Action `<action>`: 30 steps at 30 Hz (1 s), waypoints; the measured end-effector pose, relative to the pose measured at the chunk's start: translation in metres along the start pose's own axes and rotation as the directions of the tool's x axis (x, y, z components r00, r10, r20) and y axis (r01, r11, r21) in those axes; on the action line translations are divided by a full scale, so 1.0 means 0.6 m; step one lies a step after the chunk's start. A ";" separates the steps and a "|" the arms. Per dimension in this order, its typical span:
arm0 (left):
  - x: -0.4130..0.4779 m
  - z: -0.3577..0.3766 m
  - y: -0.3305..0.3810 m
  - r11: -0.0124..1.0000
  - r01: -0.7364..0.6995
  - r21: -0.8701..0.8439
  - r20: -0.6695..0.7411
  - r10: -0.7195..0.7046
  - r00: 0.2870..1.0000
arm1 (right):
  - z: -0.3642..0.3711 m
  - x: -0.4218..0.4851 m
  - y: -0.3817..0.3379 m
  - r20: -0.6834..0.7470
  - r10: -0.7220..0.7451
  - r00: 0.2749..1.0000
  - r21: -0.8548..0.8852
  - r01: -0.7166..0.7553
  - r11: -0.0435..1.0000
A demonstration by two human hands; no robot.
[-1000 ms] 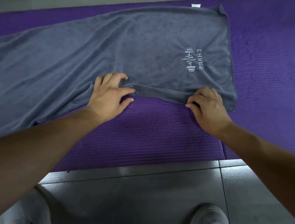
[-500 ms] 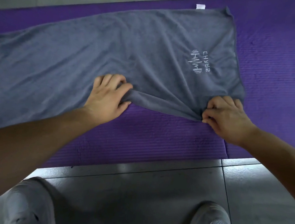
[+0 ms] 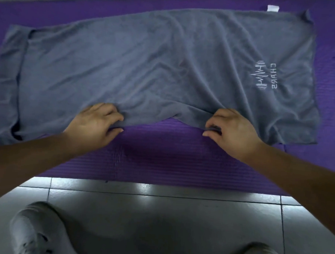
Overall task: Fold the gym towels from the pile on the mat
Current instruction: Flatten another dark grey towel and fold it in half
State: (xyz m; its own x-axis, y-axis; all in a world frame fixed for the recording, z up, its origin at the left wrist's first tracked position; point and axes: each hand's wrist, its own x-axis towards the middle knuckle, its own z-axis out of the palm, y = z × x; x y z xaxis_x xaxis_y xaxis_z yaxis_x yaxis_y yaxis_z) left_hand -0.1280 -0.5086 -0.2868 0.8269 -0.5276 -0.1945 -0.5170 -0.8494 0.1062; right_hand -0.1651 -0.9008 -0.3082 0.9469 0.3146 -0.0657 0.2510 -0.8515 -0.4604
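Note:
A grey gym towel (image 3: 146,68) lies spread lengthwise across the purple mat (image 3: 161,157), with a white logo near its right end and a white tag at the far right corner. Its left end is folded over itself. My left hand (image 3: 96,121) pinches the towel's near edge left of centre. My right hand (image 3: 233,127) pinches the same edge further right. Between my hands the edge is raised off the mat into a small arch. No pile of other towels is in view.
Grey floor tiles (image 3: 159,213) run along the mat's near edge. My two light shoes (image 3: 33,232) (image 3: 261,253) stand on the tiles at the bottom of the view.
Both hands have drawn the near edge toward me and are now level with each other. The view has shifted, so the towel's folded left end now shows.

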 end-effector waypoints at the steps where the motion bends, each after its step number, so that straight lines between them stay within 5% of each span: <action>1: 0.001 0.002 -0.002 1.000 0.015 -0.013 0.000 -0.015 1.000 | 0.000 0.001 0.000 -0.017 0.024 1.000 0.004 -0.024 1.000; 4: 0.004 0.001 -0.009 0.993 0.051 -0.103 -0.006 -0.052 0.999 | -0.001 0.004 -0.004 -0.020 0.051 0.999 0.013 -0.050 0.999; 8: 0.019 -0.011 -0.016 0.980 0.052 -0.194 -0.064 -0.066 0.996 | -0.040 0.006 0.002 0.161 0.142 0.977 0.233 -0.178 0.956; 13: 0.063 -0.025 -0.029 0.920 0.191 -0.343 -0.074 -0.229 0.971 | -0.041 0.016 0.011 0.049 0.151 0.987 0.137 -0.156 0.978; 19: 0.067 -0.018 -0.014 0.981 0.138 -0.132 -0.180 -0.161 0.970 | -0.006 0.019 0.005 -0.055 0.038 0.998 -0.022 -0.039 0.999; 30: 0.048 -0.004 -0.018 0.999 0.013 -0.046 -0.114 -0.018 0.993 | -0.006 0.033 -0.004 -0.028 0.158 0.987 0.003 -0.158 0.987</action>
State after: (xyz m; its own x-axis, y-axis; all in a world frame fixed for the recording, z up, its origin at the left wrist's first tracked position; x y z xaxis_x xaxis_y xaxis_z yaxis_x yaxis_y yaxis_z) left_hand -0.0980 -0.5146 -0.2913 0.8560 -0.5101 -0.0838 -0.4954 -0.8558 0.1486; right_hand -0.1462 -0.8939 -0.3052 0.9799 0.1640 -0.1134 0.0972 -0.8895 -0.4464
